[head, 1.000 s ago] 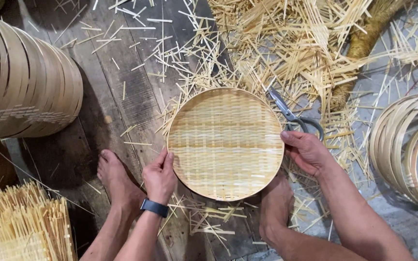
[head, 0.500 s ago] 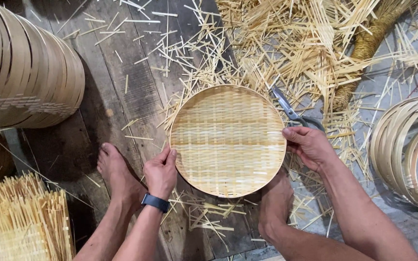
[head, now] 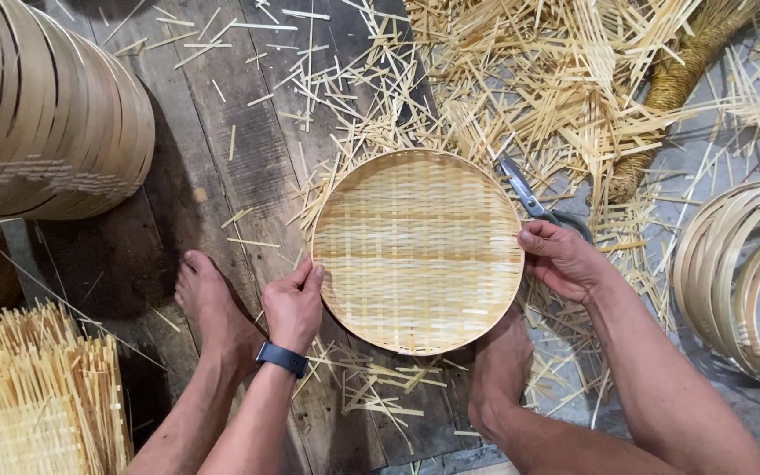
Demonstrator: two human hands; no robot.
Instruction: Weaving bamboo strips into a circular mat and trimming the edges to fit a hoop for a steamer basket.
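Feet: two bare feet [head: 213, 308] rest on the plank floor [head: 239, 149], at its near edge.
Left hand [head: 293, 305]: fingers curled onto the near-left rim of the round woven tray [head: 417, 251].
Right hand [head: 562, 259]: grips the tray's right rim.
Tray: flat at the floor's middle, between both hands.
Scissors [head: 534, 205]: just beyond the right hand.
Far edge: bamboo offcuts [head: 521, 79] scattered.

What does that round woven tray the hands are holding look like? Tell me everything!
The round woven tray is flat and shallow, plaited from pale bamboo-like strips with a smooth bent rim. It looks whole, facing up, held level above the dark wooden planks. The left hand grips its lower left rim and the right hand its right rim. Loose strip offcuts lie around it.
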